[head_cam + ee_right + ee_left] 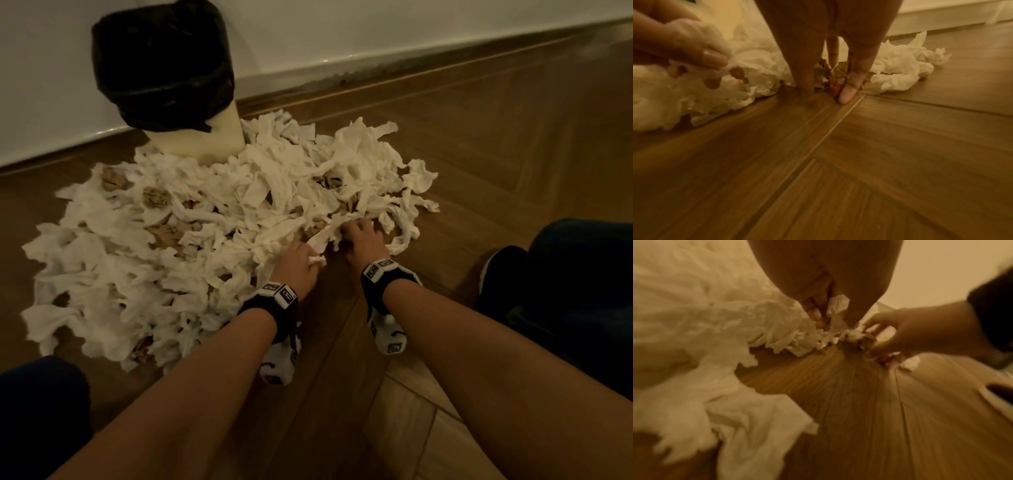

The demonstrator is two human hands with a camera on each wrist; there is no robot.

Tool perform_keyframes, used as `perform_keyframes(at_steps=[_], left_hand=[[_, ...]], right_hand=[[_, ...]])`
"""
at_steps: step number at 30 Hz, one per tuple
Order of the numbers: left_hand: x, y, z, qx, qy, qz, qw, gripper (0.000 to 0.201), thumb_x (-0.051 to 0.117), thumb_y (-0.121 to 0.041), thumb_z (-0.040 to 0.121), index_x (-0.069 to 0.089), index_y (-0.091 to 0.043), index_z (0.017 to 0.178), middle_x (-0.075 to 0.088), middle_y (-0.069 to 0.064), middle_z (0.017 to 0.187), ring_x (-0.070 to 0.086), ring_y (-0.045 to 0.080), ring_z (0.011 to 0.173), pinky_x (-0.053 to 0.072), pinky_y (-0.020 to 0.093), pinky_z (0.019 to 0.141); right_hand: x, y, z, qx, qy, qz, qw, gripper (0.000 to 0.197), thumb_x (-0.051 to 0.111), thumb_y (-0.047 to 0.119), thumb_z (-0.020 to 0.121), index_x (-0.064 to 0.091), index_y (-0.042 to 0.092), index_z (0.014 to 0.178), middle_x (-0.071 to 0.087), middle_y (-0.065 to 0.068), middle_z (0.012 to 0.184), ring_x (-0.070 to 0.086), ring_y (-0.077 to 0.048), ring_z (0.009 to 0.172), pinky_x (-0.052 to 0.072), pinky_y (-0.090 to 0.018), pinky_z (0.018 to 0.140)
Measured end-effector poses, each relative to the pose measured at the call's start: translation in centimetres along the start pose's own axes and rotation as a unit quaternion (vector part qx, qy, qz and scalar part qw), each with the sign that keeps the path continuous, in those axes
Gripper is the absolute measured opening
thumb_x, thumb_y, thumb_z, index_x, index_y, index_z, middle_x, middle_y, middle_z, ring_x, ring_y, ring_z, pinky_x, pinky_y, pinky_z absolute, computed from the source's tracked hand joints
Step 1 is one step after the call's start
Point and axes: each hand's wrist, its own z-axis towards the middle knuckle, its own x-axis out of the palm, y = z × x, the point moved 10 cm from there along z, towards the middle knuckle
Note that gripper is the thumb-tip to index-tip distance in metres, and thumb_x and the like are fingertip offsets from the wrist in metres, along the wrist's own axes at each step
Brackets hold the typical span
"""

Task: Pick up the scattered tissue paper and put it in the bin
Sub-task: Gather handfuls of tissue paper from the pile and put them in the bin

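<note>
A wide heap of crumpled white tissue paper (205,222), mixed with a few brownish wads, covers the wooden floor in front of the bin (205,140). The bin is cream with a black bag (164,68) over its rim and stands against the wall. My left hand (308,255) grips a strip of white tissue (836,305) at the heap's near edge. Just to its right, my right hand (352,228) reaches down to the floor. Its thumb (849,91) and a finger pinch a brownish crumpled wad (830,76) with a red spot.
Bare herringbone wood floor (479,154) lies to the right of and in front of the heap. A white wall with a skirting board (342,68) runs behind the bin. My knees in dark trousers sit at the right (565,274) and lower left (41,404).
</note>
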Motion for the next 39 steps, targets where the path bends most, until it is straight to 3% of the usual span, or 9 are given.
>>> perform_keyframes(at_steps=[5, 10, 13, 18, 23, 28, 30, 33, 39], left_hand=[[-1.1, 1.1, -0.6, -0.047, -0.032, -0.085, 0.995, 0.023, 0.053, -0.014, 0.091, 0.055, -0.020, 0.113, 0.062, 0.004, 0.109, 0.052, 0.008, 0.082, 0.032, 0.014, 0.061], [-1.5, 0.4, -0.5, -0.060, -0.018, -0.127, 0.990, 0.046, 0.045, -0.004, 0.093, 0.046, -0.021, 0.136, 0.052, 0.008, 0.134, 0.052, 0.023, 0.115, 0.039, 0.027, 0.093], [-1.6, 0.7, 0.0, -0.089, -0.016, -0.156, 0.984, 0.041, 0.040, 0.000, 0.092, 0.051, -0.013, 0.130, 0.055, 0.014, 0.124, 0.053, 0.027, 0.111, 0.041, 0.032, 0.093], [-1.4, 1.8, -0.1, -0.157, 0.013, -0.270, 0.950, 0.038, 0.037, -0.003, 0.090, 0.053, -0.013, 0.123, 0.060, 0.022, 0.113, 0.056, 0.038, 0.106, 0.047, 0.041, 0.086], [-2.1, 2.1, -0.3, -0.205, 0.011, -0.359, 0.911, 0.035, 0.039, -0.017, 0.094, 0.054, 0.000, 0.120, 0.059, 0.027, 0.113, 0.057, 0.030, 0.076, 0.044, 0.034, 0.066], [-3.9, 1.4, -1.1, -0.214, -0.008, -0.399, 0.892, 0.038, 0.046, -0.038, 0.093, 0.058, -0.002, 0.100, 0.055, 0.020, 0.095, 0.044, 0.020, 0.063, 0.037, 0.029, 0.061], [-5.2, 0.7, -1.3, -0.191, -0.017, -0.360, 0.913, 0.020, 0.052, -0.025, 0.092, 0.057, -0.006, 0.090, 0.051, 0.012, 0.092, 0.051, 0.024, 0.075, 0.044, 0.034, 0.074], [-6.2, 0.1, -1.6, -0.170, -0.011, -0.365, 0.915, 0.026, 0.042, -0.004, 0.096, 0.054, 0.000, 0.119, 0.052, 0.019, 0.124, 0.053, 0.032, 0.112, 0.044, 0.043, 0.099], [-8.9, -1.3, -3.2, -0.165, -0.013, -0.598, 0.784, 0.037, 0.026, 0.009, 0.097, 0.038, -0.006, 0.128, 0.045, 0.017, 0.110, 0.060, 0.035, 0.089, 0.054, 0.039, 0.072]], right_hand=[[-1.3, -0.9, 0.1, 0.008, -0.040, 0.055, 0.998, 0.030, 0.056, 0.002, 0.087, 0.052, 0.008, 0.117, 0.040, -0.015, 0.133, 0.051, -0.035, 0.110, 0.045, -0.038, 0.088], [-1.9, -4.2, -1.1, 0.096, -0.046, 0.238, 0.965, 0.009, 0.059, 0.014, 0.089, 0.054, 0.012, 0.082, 0.060, -0.014, 0.096, 0.059, -0.027, 0.084, 0.051, -0.032, 0.070], [-1.2, -5.8, -2.2, 0.158, -0.042, 0.425, 0.890, 0.020, 0.061, 0.013, 0.089, 0.047, 0.018, 0.076, 0.057, -0.012, 0.091, 0.057, -0.019, 0.065, 0.050, -0.028, 0.053], [-1.0, -5.1, -4.2, 0.177, 0.010, 0.713, 0.678, 0.047, 0.043, -0.007, 0.094, 0.048, 0.027, 0.126, 0.057, -0.011, 0.092, 0.056, -0.019, 0.066, 0.050, -0.029, 0.052], [-2.5, -3.6, -6.2, 0.165, 0.060, 0.811, 0.559, 0.053, 0.025, -0.013, 0.091, 0.055, 0.024, 0.113, 0.053, -0.013, 0.103, 0.053, -0.023, 0.078, 0.054, -0.023, 0.052], [-4.2, -3.2, -7.9, 0.161, 0.046, 0.835, 0.524, 0.036, 0.032, 0.005, 0.085, 0.064, 0.014, 0.098, 0.053, -0.009, 0.100, 0.053, -0.024, 0.079, 0.052, -0.030, 0.062], [-5.1, -2.8, -8.5, 0.161, 0.037, 0.836, 0.524, 0.026, 0.039, 0.014, 0.087, 0.064, 0.012, 0.093, 0.053, -0.008, 0.095, 0.053, -0.024, 0.078, 0.048, -0.032, 0.064], [-6.4, -1.5, -9.2, 0.153, 0.034, 0.835, 0.528, 0.020, 0.048, 0.024, 0.090, 0.064, 0.012, 0.086, 0.057, -0.007, 0.092, 0.054, -0.023, 0.074, 0.047, -0.031, 0.065], [-9.1, 3.2, -9.6, 0.101, 0.064, 0.826, 0.551, 0.019, 0.051, 0.027, 0.095, 0.064, 0.014, 0.097, 0.056, -0.009, 0.096, 0.059, -0.023, 0.078, 0.052, -0.027, 0.062]])
